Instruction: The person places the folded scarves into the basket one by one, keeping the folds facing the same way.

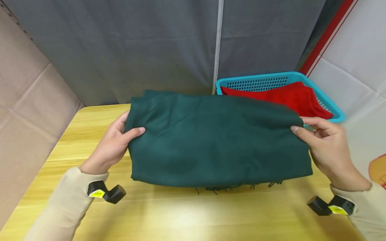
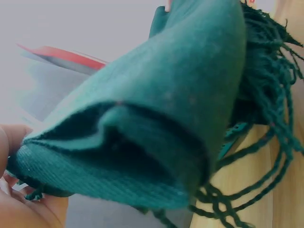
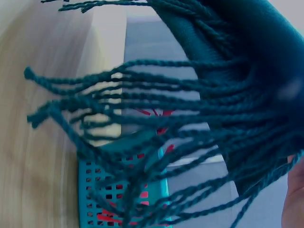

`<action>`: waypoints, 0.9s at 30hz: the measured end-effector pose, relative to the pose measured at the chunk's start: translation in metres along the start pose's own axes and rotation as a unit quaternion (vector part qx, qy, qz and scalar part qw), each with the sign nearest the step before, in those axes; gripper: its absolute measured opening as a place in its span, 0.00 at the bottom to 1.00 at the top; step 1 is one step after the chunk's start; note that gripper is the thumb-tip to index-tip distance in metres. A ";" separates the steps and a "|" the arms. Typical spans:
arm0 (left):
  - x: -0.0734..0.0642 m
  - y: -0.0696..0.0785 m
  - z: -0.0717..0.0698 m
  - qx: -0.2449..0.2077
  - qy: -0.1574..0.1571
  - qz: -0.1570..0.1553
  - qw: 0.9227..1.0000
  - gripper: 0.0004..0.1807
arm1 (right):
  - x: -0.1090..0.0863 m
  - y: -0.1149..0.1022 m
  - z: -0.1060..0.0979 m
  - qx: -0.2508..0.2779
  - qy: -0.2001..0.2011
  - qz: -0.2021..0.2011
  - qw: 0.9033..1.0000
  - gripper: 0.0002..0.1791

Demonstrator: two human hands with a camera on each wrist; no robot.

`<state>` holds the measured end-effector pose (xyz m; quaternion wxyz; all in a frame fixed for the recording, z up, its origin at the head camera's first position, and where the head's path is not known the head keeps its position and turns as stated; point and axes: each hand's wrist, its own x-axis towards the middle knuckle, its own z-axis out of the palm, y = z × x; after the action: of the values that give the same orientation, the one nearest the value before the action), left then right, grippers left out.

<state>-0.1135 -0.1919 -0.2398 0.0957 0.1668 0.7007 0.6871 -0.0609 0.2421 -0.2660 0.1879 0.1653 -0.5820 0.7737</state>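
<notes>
A dark green scarf (image 1: 217, 144), folded into a wide band with twisted fringe, is stretched between both hands above the table. My left hand (image 1: 116, 142) pinches its left end, thumb on the near face and fingers behind. At the opposite end my right hand (image 1: 328, 147) grips the upper corner in the same way. The left wrist view looks into the open folds of the scarf (image 2: 142, 147), with part of the left hand (image 2: 28, 204) at the edge. Long fringe strands hang across the right wrist view from the scarf (image 3: 266, 95).
Behind the scarf's right end, a blue perforated basket (image 1: 327, 97) holds a folded red cloth (image 1: 297, 97). The wooden table (image 1: 187, 214) lies below. A grey curtain (image 1: 135, 50) closes off the back, and pale wall sheets stand at both sides.
</notes>
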 end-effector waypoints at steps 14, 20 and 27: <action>0.037 -0.005 0.015 0.012 -0.007 0.003 1.000 0.29 | 0.015 -0.005 -0.018 -0.030 0.065 0.017 0.997 0.13; 0.051 -0.006 0.021 0.011 -0.005 0.006 1.000 0.28 | 0.022 -0.005 -0.027 -0.028 0.084 0.023 0.996 0.13; 0.069 -0.014 0.031 0.017 -0.005 0.012 1.000 0.27 | 0.034 -0.004 -0.041 -0.029 0.087 0.046 0.995 0.13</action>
<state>-0.1673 -0.1380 -0.2483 0.0886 0.1800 0.7095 0.6755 -0.0901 0.2864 -0.2572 0.2063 0.0650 -0.5925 0.7760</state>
